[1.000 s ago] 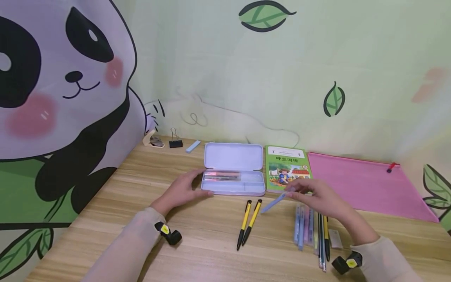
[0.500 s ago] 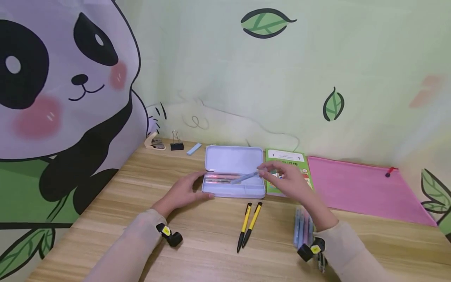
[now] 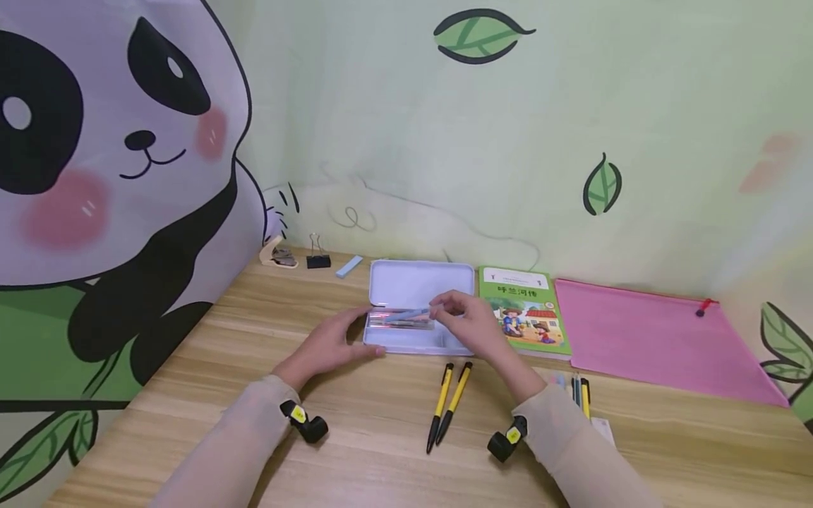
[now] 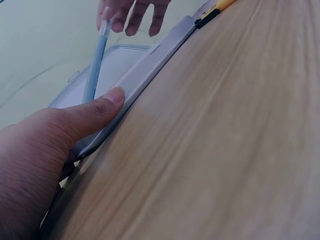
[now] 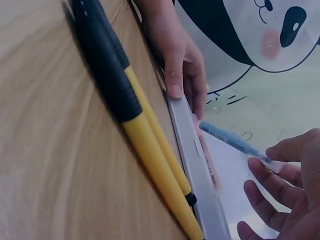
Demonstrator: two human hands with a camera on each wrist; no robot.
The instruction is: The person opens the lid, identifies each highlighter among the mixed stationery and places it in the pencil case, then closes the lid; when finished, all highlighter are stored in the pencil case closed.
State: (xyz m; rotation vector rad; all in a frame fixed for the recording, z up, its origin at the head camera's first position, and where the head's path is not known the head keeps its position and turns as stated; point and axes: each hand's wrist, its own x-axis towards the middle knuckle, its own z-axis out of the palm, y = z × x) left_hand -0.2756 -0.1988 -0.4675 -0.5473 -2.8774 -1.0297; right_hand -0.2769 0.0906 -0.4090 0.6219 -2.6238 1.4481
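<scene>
A white pencil case (image 3: pixel 416 282) lies with its lid up on the table. At its left end my left hand (image 3: pixel 327 347) holds it, the thumb along the front edge in the left wrist view. My right hand (image 3: pixel 468 324) pinches one end of a light blue pen (image 5: pixel 230 139) between thumb and fingertips, above the case's back compartment. Reddish pens (image 5: pixel 209 167) lie in that compartment, partly covered by the blue pen in the head view. Two yellow-and-black pens (image 3: pixel 452 406) lie side by side in front of the case.
Right of the case are a green book (image 3: pixel 524 310) and a pink pouch (image 3: pixel 660 339). Several pens and pencils (image 3: pixel 581 395) lie partly behind my right sleeve, beside a white eraser-like block (image 3: pixel 603 429). A stapler-like item (image 3: pixel 278 252), binder clip (image 3: pixel 318 257) and blue strip (image 3: pixel 349 266) stand back left.
My right hand has carried the blue pen leftward, from in front of the book to over the case's back compartment. The left hand has stayed at the case's left end.
</scene>
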